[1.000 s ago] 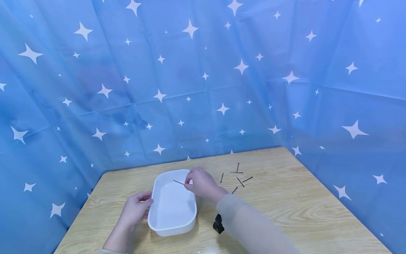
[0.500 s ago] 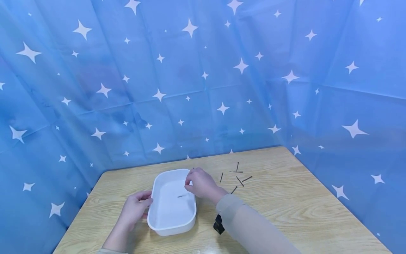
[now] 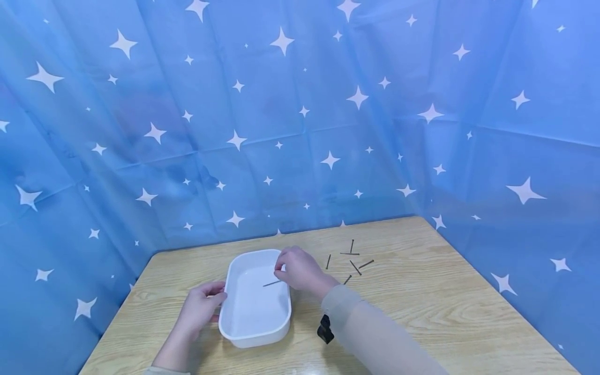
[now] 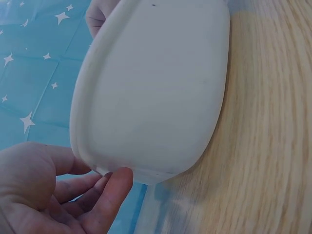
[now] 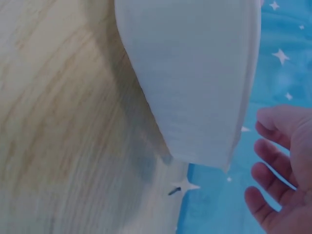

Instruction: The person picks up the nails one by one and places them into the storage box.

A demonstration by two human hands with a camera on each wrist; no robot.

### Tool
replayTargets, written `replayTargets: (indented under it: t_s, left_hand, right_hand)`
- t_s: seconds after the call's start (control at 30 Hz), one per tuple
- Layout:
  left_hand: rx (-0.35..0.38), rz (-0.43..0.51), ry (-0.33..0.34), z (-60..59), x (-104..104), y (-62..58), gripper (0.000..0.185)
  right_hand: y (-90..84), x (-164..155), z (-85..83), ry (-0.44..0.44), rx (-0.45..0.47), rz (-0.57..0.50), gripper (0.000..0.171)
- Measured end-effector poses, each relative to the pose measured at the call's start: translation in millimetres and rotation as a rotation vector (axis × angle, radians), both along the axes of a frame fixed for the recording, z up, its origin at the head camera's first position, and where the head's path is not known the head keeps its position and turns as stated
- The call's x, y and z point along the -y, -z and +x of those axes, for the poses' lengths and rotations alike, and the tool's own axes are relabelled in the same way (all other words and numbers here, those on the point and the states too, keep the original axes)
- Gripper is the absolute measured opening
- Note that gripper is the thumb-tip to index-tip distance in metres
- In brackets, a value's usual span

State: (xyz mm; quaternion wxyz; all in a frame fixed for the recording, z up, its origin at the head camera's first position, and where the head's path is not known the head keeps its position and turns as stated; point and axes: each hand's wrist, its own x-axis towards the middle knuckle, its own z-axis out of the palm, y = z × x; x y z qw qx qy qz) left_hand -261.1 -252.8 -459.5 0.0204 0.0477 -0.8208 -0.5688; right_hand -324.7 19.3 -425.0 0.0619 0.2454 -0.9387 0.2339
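Note:
A white rectangular tray [image 3: 255, 341] stands on the table, its long side running away from me. My left hand [image 3: 199, 307] holds its left side, thumb at the rim and fingers against the outside, as the left wrist view also shows of the tray [image 4: 151, 97]. Inside the tray lies a thin dark nail [image 3: 271, 284], its right end close under the fingertips of my right hand [image 3: 302, 271]. That hand hovers over the tray's far right rim. In the right wrist view the right hand [image 5: 287, 165] has loosely bent fingers with nothing between them.
Several dark nails [image 3: 355, 267] lie scattered on the wooden table [image 3: 422, 302] right of the tray. A blue curtain [image 3: 300, 130] with white stars hangs behind and along the table's sides. A black wrist device [image 3: 325, 329] shows under the right sleeve.
A second ago my right hand pinched the nail above the tray. It has let go, and the nail has dropped onto the tray's floor. Both hands have stayed nearly in place.

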Motion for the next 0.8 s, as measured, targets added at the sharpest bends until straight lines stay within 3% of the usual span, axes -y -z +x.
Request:
replayTargets:
  t_s: [0.8]
  left_hand:
    - [-0.023, 0.024, -0.002, 0.5, -2, -1.1, 0.035]
  right_hand:
    - [-57.8, -41, -24.3, -0.009, -0.129, -0.084, 0.009]
